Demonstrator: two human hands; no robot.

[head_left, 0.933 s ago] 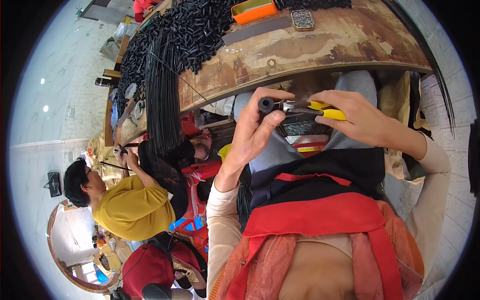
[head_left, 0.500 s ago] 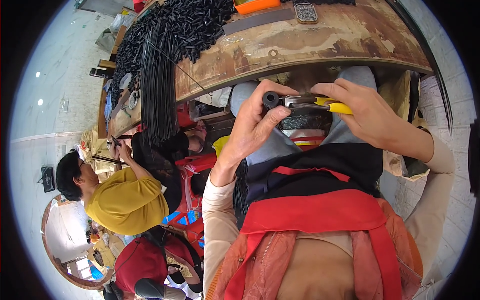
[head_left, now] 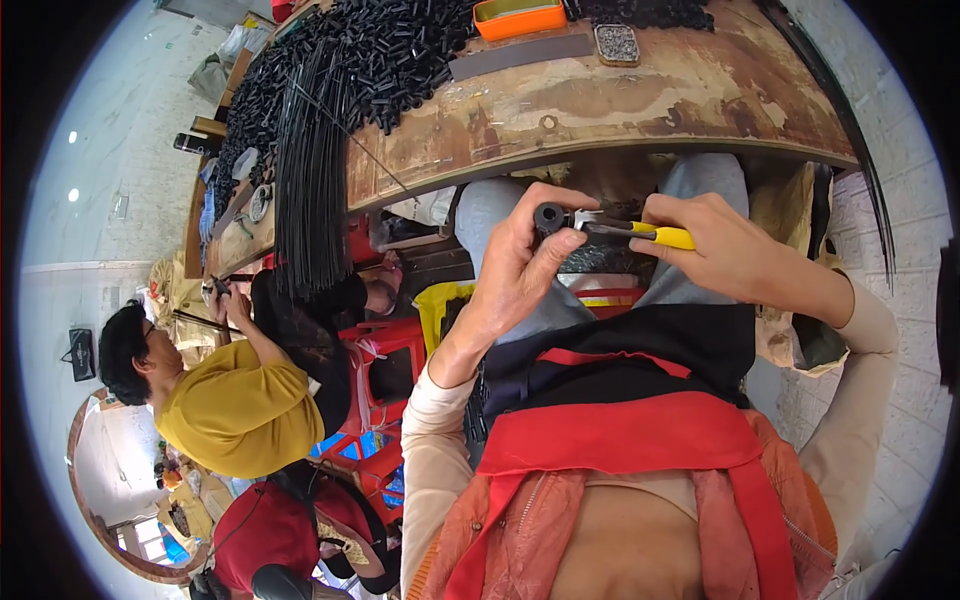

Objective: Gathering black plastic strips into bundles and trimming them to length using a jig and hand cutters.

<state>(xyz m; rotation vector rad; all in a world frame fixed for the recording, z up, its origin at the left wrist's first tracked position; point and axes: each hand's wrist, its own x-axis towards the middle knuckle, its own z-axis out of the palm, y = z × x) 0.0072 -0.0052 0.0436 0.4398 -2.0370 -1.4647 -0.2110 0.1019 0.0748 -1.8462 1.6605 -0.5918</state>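
Compared with half a second ago, the view has shifted: the orange tray (head_left: 525,27) and the square tin (head_left: 617,63) of small silvery pieces sit a little lower along the top of the frame, and the co-worker in mustard (head_left: 240,410) lies further toward the left edge. Your hands have stayed in the upper centre, in much the same pose; the yellow handles of your pliers (head_left: 660,236) lie closer together than in the first frame.

For markings, the dark object (head_left: 80,355) on the wall at the far left has a surface too small here for any lettering to be made out.

Your left hand (head_left: 515,260) grasps a black tube (head_left: 549,217) just above the centre of the frame, thumb below and forefinger above, its round hollow end toward the camera. Your right hand (head_left: 720,240) is wrapped around the handles of the pliers, which point left. Their metal jaws reach the tube's right side; you cannot tell from this view whether they touch it, nor how far apart they stand.
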